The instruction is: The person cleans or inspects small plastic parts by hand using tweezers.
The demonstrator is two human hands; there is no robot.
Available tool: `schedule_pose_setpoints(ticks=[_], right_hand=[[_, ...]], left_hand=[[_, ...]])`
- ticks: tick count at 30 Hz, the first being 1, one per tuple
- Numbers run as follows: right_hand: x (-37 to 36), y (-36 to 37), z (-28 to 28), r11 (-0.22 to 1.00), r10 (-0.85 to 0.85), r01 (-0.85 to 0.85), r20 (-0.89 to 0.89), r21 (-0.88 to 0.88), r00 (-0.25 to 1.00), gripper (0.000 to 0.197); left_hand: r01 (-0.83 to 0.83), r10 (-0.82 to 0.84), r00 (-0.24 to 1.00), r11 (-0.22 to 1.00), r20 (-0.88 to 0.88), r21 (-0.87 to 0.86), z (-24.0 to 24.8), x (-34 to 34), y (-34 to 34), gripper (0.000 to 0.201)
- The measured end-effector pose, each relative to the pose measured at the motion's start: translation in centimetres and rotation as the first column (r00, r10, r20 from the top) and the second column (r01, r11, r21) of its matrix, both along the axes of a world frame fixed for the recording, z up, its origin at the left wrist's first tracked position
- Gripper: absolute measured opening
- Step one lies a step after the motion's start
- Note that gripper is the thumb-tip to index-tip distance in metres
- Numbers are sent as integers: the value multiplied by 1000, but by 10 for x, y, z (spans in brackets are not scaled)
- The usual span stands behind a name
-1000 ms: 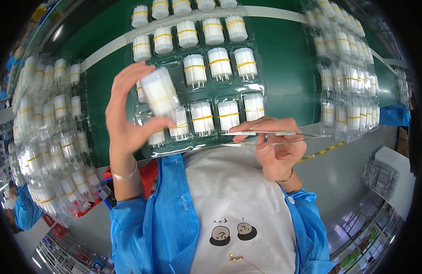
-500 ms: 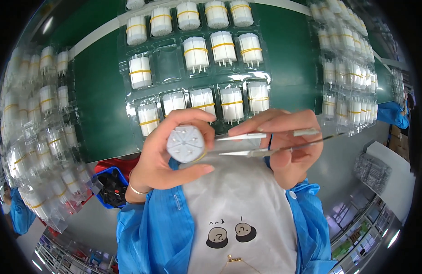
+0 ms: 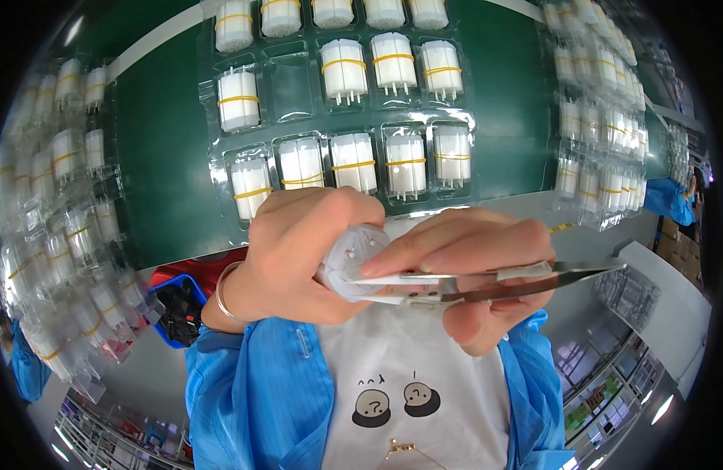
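Note:
My left hand (image 3: pixel 295 251) is closed round a white cylinder (image 3: pixel 350 254), its pinned end turned toward my right hand. Most of its side is hidden by my fingers. In my right hand (image 3: pixel 475 247) is a pair of metal tweezers (image 3: pixel 498 292) with white tips. Those tips lie at the cylinder's pinned end, and my right forefinger reaches to that face too. Whether the tips pinch a pin cannot be made out. Beyond my hands, a clear plastic tray (image 3: pixel 455 121) holds rows of similar cylinders (image 3: pixel 344 69) with yellow bands; one compartment has no cylinder.
Stacked trays of banded cylinders stand at the left (image 3: pixel 72 227) and right (image 3: pixel 600 129) of the green table (image 3: pixel 510 117). A blue bin (image 3: pixel 169 333) with black items sits low at the left. Blue-sleeved people are at both far sides.
My left hand has turned and closed further round the cylinder, tilting its pinned face toward the right. The tweezers have moved left onto that face. The tray appears higher in view.

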State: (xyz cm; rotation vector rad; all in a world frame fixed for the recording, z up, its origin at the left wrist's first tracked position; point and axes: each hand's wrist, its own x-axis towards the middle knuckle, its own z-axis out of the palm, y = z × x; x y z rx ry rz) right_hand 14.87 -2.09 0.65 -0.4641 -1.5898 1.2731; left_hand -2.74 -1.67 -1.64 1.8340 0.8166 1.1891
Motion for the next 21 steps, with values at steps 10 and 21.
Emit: schedule_pose_setpoints(ticks=[10,21], right_hand=[[8,-4,2,999,-26,27,20,-46,999,40],[10,-9,5,991,-109,116,96,-72,989,42]], left_hand=[[-44,44,999,995,0,87,0,7,1,31],[-40,48,995,994,-83,98,6,9,0,30]])
